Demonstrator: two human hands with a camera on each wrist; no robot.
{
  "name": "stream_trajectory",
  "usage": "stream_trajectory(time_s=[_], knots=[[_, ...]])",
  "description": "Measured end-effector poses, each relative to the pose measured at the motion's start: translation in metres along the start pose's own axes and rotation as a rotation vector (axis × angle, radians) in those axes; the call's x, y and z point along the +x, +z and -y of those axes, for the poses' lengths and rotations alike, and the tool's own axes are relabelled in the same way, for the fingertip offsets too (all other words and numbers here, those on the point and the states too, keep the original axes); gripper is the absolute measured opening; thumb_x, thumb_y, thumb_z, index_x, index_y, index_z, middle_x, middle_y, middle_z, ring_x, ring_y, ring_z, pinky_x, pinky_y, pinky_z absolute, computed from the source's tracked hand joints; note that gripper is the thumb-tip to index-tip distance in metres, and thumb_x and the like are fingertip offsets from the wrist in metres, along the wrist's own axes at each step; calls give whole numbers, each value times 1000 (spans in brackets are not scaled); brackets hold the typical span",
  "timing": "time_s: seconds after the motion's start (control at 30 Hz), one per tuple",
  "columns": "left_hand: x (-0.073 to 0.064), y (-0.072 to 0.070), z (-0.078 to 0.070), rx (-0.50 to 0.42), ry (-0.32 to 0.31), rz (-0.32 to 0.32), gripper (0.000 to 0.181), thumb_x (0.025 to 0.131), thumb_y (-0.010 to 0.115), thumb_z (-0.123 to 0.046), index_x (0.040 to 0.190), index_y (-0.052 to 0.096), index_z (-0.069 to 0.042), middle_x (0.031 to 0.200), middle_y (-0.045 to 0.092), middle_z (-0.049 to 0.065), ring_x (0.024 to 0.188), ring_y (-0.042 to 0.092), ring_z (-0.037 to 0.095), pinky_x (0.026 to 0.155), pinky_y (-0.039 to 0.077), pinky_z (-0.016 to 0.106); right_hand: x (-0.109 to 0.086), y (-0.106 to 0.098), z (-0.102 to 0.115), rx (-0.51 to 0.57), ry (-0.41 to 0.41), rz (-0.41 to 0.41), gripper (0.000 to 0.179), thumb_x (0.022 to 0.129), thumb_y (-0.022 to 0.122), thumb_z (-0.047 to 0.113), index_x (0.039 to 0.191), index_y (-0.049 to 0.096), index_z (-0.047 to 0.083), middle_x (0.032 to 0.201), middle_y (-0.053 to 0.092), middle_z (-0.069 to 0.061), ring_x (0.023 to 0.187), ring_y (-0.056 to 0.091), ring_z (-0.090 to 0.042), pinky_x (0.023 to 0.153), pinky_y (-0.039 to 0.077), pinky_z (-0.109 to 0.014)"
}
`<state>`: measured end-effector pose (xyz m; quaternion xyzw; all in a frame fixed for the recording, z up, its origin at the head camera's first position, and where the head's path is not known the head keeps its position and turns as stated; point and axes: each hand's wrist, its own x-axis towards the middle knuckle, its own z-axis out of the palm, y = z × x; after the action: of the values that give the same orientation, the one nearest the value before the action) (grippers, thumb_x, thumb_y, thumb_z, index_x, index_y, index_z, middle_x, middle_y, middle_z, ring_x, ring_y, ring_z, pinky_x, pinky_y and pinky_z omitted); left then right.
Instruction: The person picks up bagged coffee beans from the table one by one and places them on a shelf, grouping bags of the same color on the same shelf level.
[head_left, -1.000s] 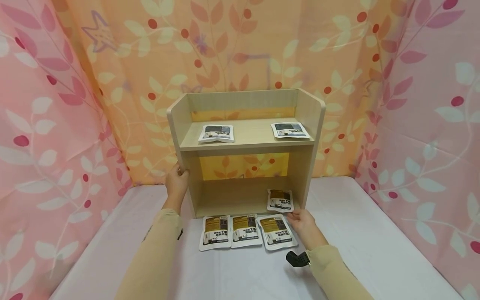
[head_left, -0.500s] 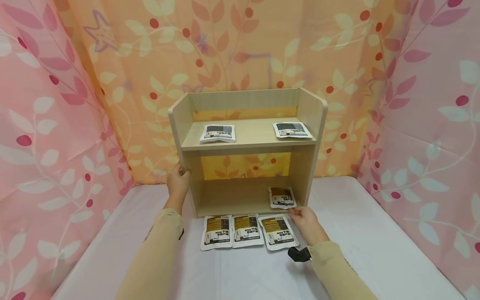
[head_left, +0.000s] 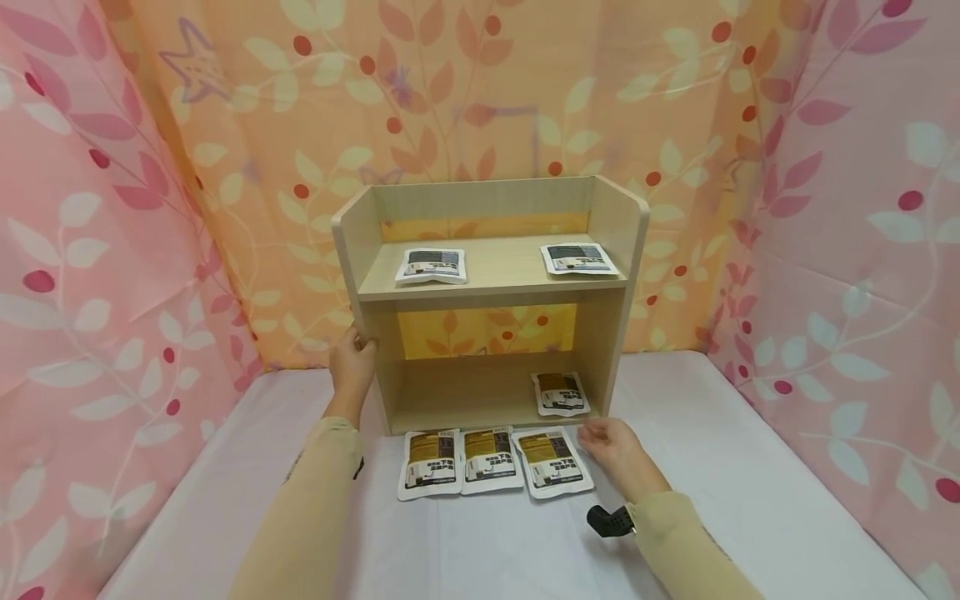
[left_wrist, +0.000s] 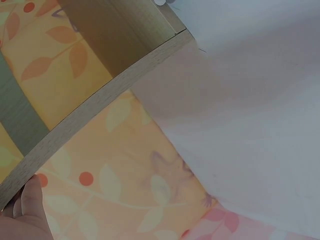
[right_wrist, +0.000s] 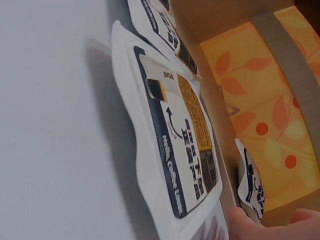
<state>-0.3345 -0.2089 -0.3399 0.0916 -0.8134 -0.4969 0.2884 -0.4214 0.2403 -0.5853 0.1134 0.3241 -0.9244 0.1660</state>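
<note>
My left hand holds the left side panel of a small two-tier wooden shelf. In the left wrist view, the fingers lie against that panel's edge. At the shelf's lower right front corner, my right hand has loosely bent fingers and holds nothing. Just beyond its fingertips, a coffee pouch with a brown and white label lies on the lower tier near the right side. The right wrist view shows this pouch beside the fingers, partly cut off by them.
Three similar pouches lie in a row on the white table before the shelf: left pouch, middle pouch, right pouch. The upper tier bears two blue-labelled pouches, one left, one right. Patterned curtains surround the table.
The pouch on the lower tier has slid slightly deeper into the shelf. My right hand has let go of it and drawn back a little to the right. The left hand stays put.
</note>
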Motion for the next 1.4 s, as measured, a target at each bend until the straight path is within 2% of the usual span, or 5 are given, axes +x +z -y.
stream_trajectory(time_s=[0.2, 0.37, 0.67, 0.9, 1.4], knots=[[2, -3, 2, -5, 8, -6, 29, 92, 55, -5, 119, 61, 3, 115, 63, 30, 102, 61, 42, 88, 48, 51, -102, 104, -7, -214, 28, -195, 55, 100, 36, 1, 148, 11, -12, 157, 10, -26, 143, 16, -37, 113, 17, -51], [3, -4, 2, 9, 4, -10, 28, 92, 55, -6, 117, 61, 4, 113, 64, 29, 100, 61, 41, 85, 48, 50, -139, 130, -6, -316, 90, -208, 57, 100, 38, 1, 148, 11, -11, 157, 10, -27, 143, 19, -38, 113, 19, -51], [3, -2, 1, 42, 23, -32, 22, 90, 56, -5, 109, 63, 4, 98, 67, 28, 84, 61, 36, 68, 45, 35, -138, 126, -6, -522, 153, -167, 44, 97, 44, -4, 140, 32, -9, 100, 65, -17, 103, 58, -29, 101, 41, -46], [2, -2, 0, 43, 7, -17, 23, 91, 55, -6, 111, 62, 4, 105, 66, 29, 89, 60, 38, 77, 47, 47, -130, 126, -9, -476, 164, -94, 48, 93, 42, -16, 139, 28, -17, 83, 63, -12, 79, 61, -19, 75, 54, -29], [2, 0, 2, 57, 30, -28, 21, 91, 57, -7, 108, 64, 2, 81, 64, 21, 76, 56, 32, 62, 40, 33, -126, 134, -18, -697, 163, -185, 17, 94, 48, -6, 108, 56, -6, 76, 64, -3, 74, 60, -16, 69, 49, -27]])
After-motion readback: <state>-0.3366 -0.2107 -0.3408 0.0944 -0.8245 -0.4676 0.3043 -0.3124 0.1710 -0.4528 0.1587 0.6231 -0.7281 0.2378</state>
